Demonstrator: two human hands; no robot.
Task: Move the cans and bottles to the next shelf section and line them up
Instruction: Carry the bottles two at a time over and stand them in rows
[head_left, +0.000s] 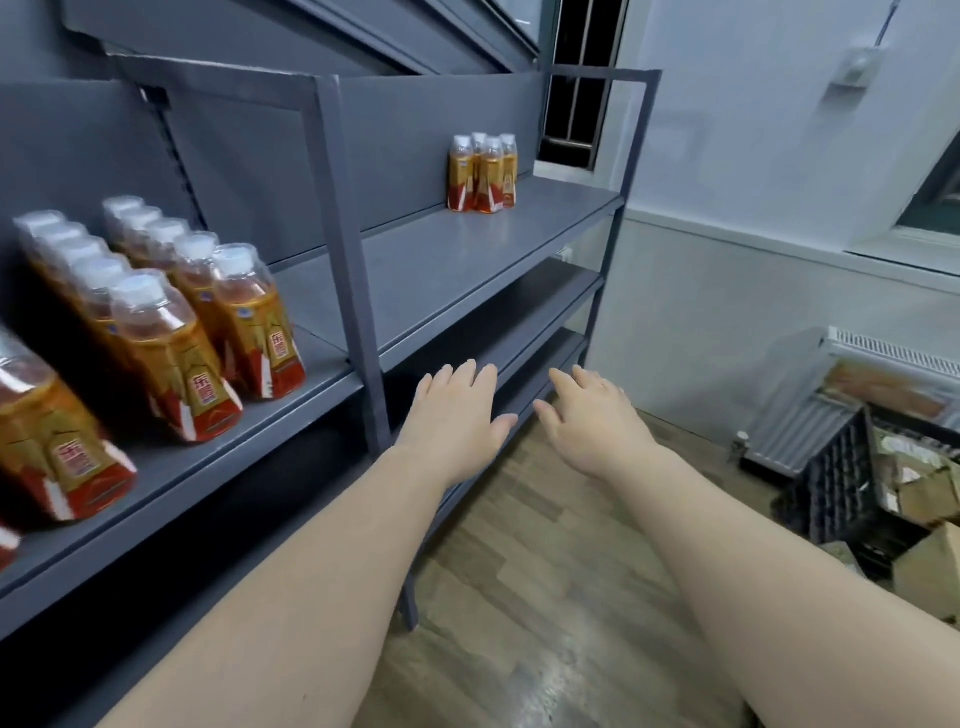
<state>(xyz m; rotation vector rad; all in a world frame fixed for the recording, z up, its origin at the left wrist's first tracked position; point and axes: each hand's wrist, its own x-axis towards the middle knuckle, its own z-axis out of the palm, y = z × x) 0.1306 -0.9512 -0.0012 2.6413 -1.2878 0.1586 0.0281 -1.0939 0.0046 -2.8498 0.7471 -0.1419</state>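
Straight, lightly spread fingers on left hand and right hand, holding nothing, palms down before the shelf edge. Rows of bottles standing in the left section; a small cluster in the next section, far back corner. Probably full: fairly heavy, stiff, slick film wrap. Best gripped round the labelled body, below the cap.

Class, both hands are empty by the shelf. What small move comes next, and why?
Probably reach left and grip the nearest front bottles: left hand and right hand are open and empty, rows stand in the left section, and only a small cluster stands in the right section.
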